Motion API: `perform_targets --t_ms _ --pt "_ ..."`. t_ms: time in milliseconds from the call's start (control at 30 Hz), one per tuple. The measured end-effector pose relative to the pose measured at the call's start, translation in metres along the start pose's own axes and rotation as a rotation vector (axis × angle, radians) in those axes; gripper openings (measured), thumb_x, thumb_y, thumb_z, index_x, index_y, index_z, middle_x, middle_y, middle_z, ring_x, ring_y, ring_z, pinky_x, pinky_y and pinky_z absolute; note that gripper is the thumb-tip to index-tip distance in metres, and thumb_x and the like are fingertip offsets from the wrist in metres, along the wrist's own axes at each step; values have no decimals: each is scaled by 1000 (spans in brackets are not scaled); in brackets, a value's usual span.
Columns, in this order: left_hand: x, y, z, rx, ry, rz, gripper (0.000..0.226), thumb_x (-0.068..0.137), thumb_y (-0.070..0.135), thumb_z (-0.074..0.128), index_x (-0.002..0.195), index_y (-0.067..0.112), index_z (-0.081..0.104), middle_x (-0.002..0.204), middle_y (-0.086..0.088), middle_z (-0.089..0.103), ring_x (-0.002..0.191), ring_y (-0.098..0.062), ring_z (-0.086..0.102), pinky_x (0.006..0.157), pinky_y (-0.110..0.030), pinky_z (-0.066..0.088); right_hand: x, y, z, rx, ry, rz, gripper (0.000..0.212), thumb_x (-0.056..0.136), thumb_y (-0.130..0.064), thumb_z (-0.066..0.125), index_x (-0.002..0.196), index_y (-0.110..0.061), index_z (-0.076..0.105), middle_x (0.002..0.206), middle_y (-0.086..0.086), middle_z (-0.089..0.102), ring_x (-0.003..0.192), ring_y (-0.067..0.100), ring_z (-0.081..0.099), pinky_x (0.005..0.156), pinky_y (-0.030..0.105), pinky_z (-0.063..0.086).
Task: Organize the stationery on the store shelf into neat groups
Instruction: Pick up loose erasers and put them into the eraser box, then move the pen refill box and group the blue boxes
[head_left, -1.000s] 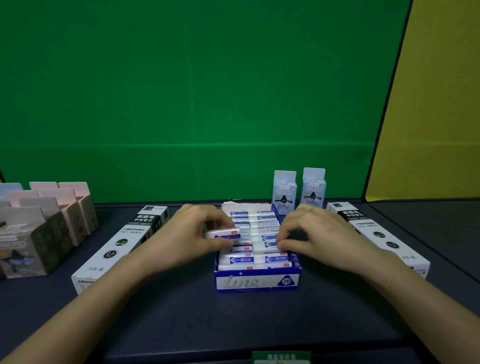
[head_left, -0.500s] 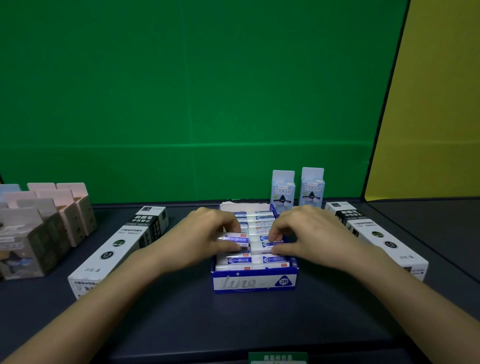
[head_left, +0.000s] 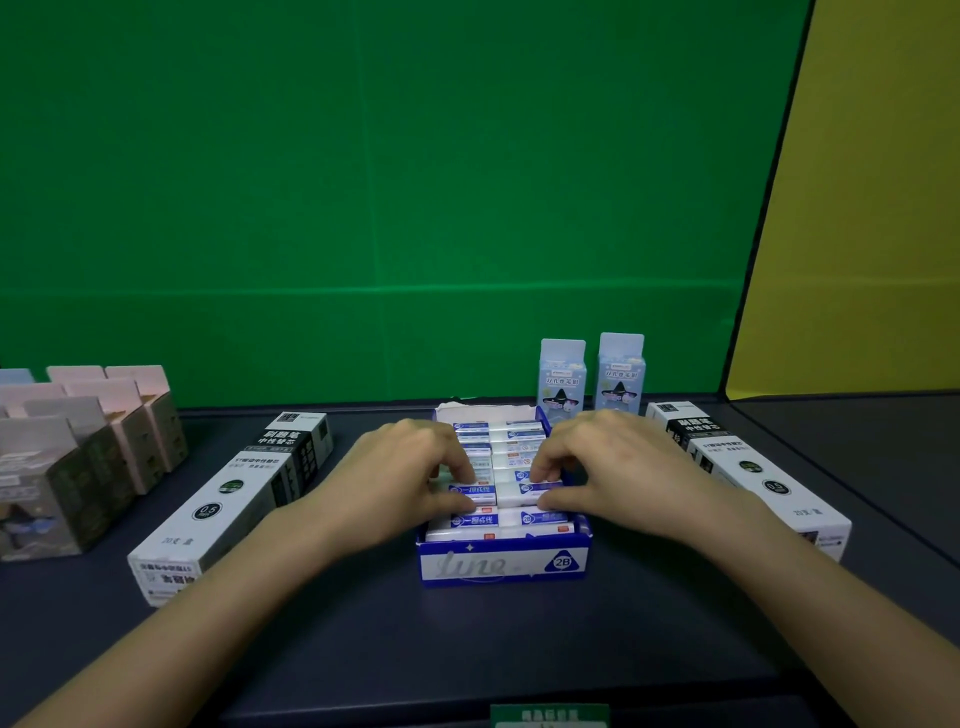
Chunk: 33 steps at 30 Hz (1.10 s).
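Both your forearms reach in from the near edge of the dark shelf (head_left: 467, 649), palms down, wrists low, the hands meeting over the open blue-and-white 2B eraser box (head_left: 498, 564). Your left hand (head_left: 410, 483) has its fingers curled, with thumb and forefinger pinching the left-column eraser (head_left: 472, 492) in the second row from the front. Your right hand (head_left: 618, 467) mirrors it, its knuckles raised and its thumb and fingertips pinching the right-column eraser (head_left: 537, 491) in that same row. The two erasers lie end to end between your hands, inside the box, and further rows of erasers sit just ahead of your fingertips and just behind your thumbs. A long white-and-black refill box (head_left: 228, 509) lies outside your left wrist, and a second refill box (head_left: 748, 467) lies outside your right wrist. Two upright pale-blue packs (head_left: 562, 379) stand just beyond your right knuckles, and a cluster of pink and grey cartons (head_left: 104, 441) stands well off past your left hand.
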<state>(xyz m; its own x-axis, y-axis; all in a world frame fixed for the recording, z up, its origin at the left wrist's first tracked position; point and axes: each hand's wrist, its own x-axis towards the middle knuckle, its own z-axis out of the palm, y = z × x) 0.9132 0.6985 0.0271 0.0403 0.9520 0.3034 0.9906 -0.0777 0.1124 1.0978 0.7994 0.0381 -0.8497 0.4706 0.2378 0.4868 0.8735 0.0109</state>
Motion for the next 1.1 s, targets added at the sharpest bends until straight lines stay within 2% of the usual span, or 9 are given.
perform_targets --t_ms 200,367,467,633,667,767,833,933,1100 --pt "-2 -1 -1 -12 24 6 19 80 41 63 91 29 72 97 13 66 82 -7 57 73 -31 47 -5 -4 1 7 67 27 20 84 -46 59 95 -34 70 98 -17 68 95 4 58 78 28 50" --pt "0 -3 0 2 -2 25 19 81 42 61 90 28 72 95 12 65 79 -6 54 71 -30 45 -8 -8 5 38 73 54 20 86 -43 57 95 -32 70 99 -16 67 97 6 57 82 33 51" --pt "-2 -2 -2 4 24 51 23 82 48 57 90 30 70 95 15 64 81 -3 52 71 -27 43 -17 -8 -4 55 97 80 21 89 -42 53 99 -33 68 100 -18 67 98 4 56 82 29 49" --pt "3 19 -7 -95 167 89 22 84 44 56 89 27 68 88 15 64 80 -5 56 73 -32 49 -43 28 -31 74 294 330 27 87 -46 52 109 -32 61 110 -14 63 103 12 58 84 34 50" --pt "6 25 -7 -107 172 94 22 84 44 55 89 27 68 88 14 64 79 -5 56 72 -32 49 -47 39 -34 48 261 420 39 86 -52 52 117 -29 57 116 -10 61 107 15 57 86 36 50" --pt "19 45 -4 -122 176 104 31 80 50 50 89 27 68 85 15 64 77 -6 57 69 -30 48 -56 68 -29 0 -9 655 81 75 -71 49 134 -16 41 136 4 49 120 27 50 93 41 45" --pt "29 61 1 -132 185 92 29 80 48 54 91 25 67 82 15 61 76 -8 57 68 -29 48 -60 82 -17 35 -135 695 90 69 -76 50 133 -13 39 138 9 47 121 29 50 94 40 44" --pt "42 87 11 -149 183 62 26 82 42 59 96 21 66 84 10 63 77 -12 59 72 -31 49 -65 97 -3 138 -198 679 81 71 -74 49 125 -14 47 132 10 54 115 31 54 84 35 43" --pt "60 127 33 -152 212 -24 25 83 37 60 100 19 64 85 12 56 76 -16 59 74 -32 48 -79 116 -2 290 -151 623 54 81 -52 53 116 -12 49 122 11 57 109 29 54 74 29 37"
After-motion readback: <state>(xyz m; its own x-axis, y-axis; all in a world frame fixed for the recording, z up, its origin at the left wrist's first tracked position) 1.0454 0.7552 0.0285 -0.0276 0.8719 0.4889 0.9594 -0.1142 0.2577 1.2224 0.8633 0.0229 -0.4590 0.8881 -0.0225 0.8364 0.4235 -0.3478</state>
